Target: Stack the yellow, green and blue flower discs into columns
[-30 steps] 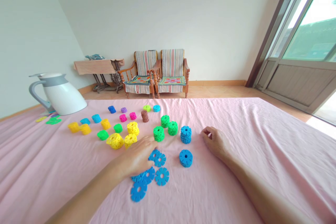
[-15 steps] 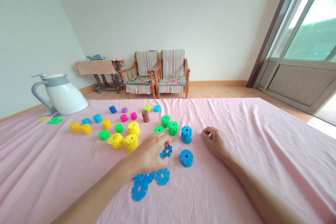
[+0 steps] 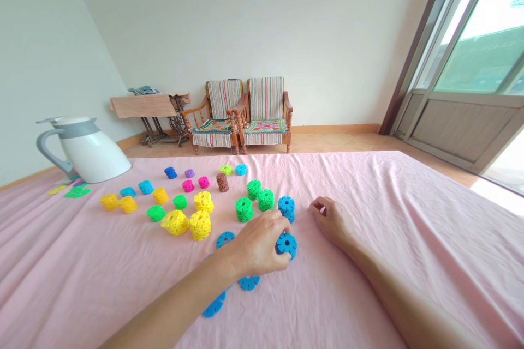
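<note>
My left hand (image 3: 262,242) is at a short stack of blue notched plastic discs (image 3: 286,245), thumb and fingers closed around the top disc's edge. Behind this stack stands a taller blue stack (image 3: 286,209). Loose blue discs lie partly hidden under my left wrist and forearm, among them one disc (image 3: 225,239) beyond the wrist and another (image 3: 214,305) nearer me. My right hand (image 3: 333,220) rests on the cloth right of the blue stacks, its fingers curled together. Whether anything is inside those fingers cannot be seen.
Green stacks (image 3: 244,209) and yellow stacks (image 3: 200,226) stand left of the blue ones, with smaller coloured stacks further back. A white jug (image 3: 96,152) stands at the far left beside loose green discs (image 3: 77,191). Pink cloth (image 3: 409,218) covers the table.
My left hand has carried a blue disc rightward onto the short blue stack. The right hand keeps its place on the cloth. The whole view has shifted slightly.
</note>
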A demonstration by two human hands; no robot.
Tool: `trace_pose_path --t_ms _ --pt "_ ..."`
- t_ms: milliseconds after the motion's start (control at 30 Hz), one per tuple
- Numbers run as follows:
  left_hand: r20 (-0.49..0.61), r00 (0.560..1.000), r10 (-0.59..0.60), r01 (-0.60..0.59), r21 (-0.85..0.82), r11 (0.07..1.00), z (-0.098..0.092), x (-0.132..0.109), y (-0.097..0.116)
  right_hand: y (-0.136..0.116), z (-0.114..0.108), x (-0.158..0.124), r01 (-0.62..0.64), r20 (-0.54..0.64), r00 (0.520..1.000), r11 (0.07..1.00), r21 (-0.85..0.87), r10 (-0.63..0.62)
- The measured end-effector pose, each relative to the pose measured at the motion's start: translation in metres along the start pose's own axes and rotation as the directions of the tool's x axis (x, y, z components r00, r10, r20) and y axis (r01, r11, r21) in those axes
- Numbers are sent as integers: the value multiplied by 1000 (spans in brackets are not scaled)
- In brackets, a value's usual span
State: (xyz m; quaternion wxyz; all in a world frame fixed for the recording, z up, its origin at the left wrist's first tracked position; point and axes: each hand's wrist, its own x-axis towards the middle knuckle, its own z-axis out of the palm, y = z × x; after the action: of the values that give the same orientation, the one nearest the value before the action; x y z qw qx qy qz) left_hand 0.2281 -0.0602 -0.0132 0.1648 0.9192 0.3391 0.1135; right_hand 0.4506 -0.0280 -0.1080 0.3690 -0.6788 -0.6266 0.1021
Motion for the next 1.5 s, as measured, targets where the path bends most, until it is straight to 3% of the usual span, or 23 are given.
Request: trace_pose_path --t_ms 467,567,767,967,1300,1500 --pt "-13 999 -47 47 -27 999 -4 -7 -1 4 3 1 5 2 1000 1000 13 -5" --pt "-1 996 -86 86 -28 996 -14 -21 -5 5 3 1 8 11 1000 1000 18 -9" --pt "153 982 -111 108 28 994 -28 -60 -17 4 2 1 16 13 1000 1000 25 -16" --pt "165 976 -141 137 35 990 -20 -73 -16 3 1 0 17 17 1000 1000 24 -17" --pt "196 970 -146 143 29 989 -17 -67 -16 4 2 0 15 18 1000 1000 25 -16" --pt "119 990 -79 72 67 995 -7 -68 -14 4 2 0 19 15 1000 1000 23 -19"
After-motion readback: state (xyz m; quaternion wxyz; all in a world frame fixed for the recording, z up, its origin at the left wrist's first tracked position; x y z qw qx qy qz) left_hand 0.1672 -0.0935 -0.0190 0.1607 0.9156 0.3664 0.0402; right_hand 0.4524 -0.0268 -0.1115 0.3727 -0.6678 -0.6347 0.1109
